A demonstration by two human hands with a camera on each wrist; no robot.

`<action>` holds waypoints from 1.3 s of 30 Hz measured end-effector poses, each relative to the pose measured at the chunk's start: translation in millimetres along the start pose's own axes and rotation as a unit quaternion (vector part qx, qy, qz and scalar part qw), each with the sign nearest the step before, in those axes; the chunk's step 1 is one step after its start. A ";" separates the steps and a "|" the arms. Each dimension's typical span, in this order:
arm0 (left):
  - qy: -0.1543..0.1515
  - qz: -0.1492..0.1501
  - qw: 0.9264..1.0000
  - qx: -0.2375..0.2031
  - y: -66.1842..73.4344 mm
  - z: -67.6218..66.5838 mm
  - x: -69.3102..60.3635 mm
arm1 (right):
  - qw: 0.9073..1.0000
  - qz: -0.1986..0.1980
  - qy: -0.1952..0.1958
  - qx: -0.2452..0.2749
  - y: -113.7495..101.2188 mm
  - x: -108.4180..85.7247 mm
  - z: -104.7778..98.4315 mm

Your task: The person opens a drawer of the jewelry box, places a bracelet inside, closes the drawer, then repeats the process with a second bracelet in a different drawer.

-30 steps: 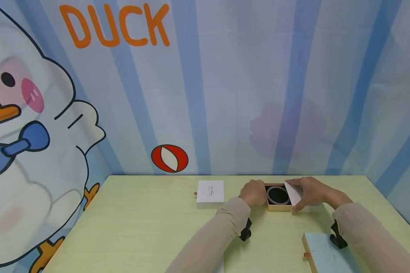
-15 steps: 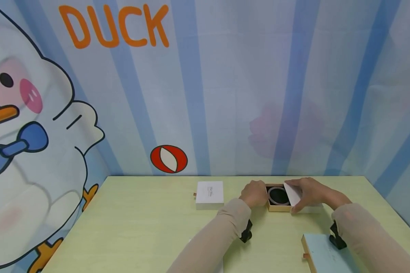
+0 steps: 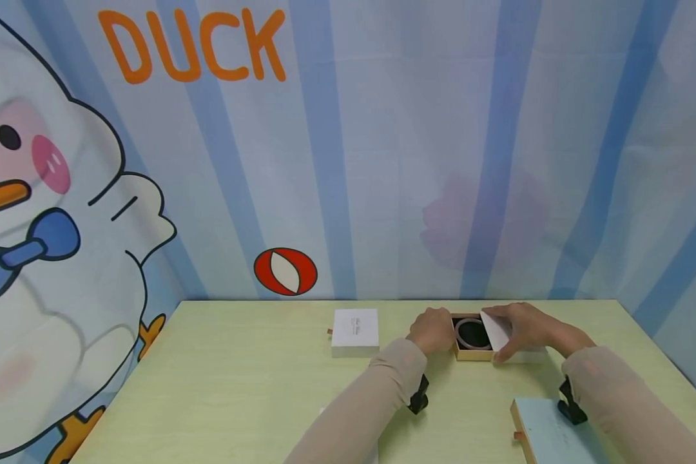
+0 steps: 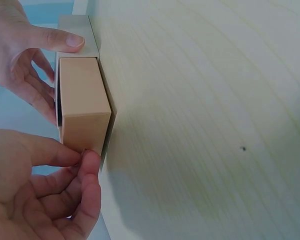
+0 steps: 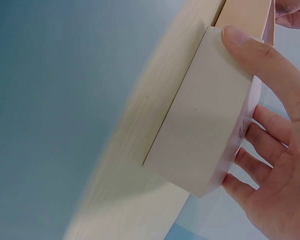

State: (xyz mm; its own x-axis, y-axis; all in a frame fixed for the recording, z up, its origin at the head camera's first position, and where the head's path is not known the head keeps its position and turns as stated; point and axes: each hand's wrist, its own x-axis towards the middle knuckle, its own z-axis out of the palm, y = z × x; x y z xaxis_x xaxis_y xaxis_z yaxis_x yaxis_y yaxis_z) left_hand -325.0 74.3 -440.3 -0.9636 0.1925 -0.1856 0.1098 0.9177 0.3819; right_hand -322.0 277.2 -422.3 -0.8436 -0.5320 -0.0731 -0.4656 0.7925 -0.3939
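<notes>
A drawer-style box lies near the table's back edge, its tan inner drawer (image 3: 474,355) part way out of the white sleeve (image 5: 200,110). Inside the drawer, a dark round piece with a pale ring-shaped rim (image 3: 472,334) shows against a black lining. My left hand (image 3: 432,330) is at the drawer's left end; thumb and index finger pinch something tiny there, mostly hidden by the fingertips in the left wrist view. My right hand (image 3: 524,328) grips the sleeve, thumb on the near side and fingers on the top.
Left of my left hand stands another white box (image 3: 355,332) with a small brown tab. A light blue box (image 3: 557,425) with a similar tab lies near my right forearm. Something white (image 3: 374,454) is mostly covered by my left sleeve. A printed curtain (image 3: 383,161) hangs behind the table.
</notes>
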 end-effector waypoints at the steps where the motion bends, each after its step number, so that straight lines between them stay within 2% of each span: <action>1: 0.000 0.000 1.000 0.000 -0.1 0.2 0.2 | 1.000 0.001 0.000 0.000 0.0 0.0 0.1; 19: 0.001 0.001 1.000 -0.007 2.1 0.8 -1.0 | 1.000 0.000 0.000 -0.002 -2.0 -0.3 -0.2; 39: 0.013 0.023 1.000 -0.004 4.7 1.9 -4.2 | 1.000 0.003 -0.005 0.000 0.8 0.3 -1.2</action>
State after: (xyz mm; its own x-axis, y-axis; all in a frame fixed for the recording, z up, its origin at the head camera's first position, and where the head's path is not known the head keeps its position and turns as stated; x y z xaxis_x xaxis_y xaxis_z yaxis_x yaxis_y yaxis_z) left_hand -320.0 78.4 -439.4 -0.9638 0.2249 -0.1434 0.1523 0.9054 0.3964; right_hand -323.0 278.1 -421.5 -0.8435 -0.5306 -0.0835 -0.4613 0.7954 -0.3932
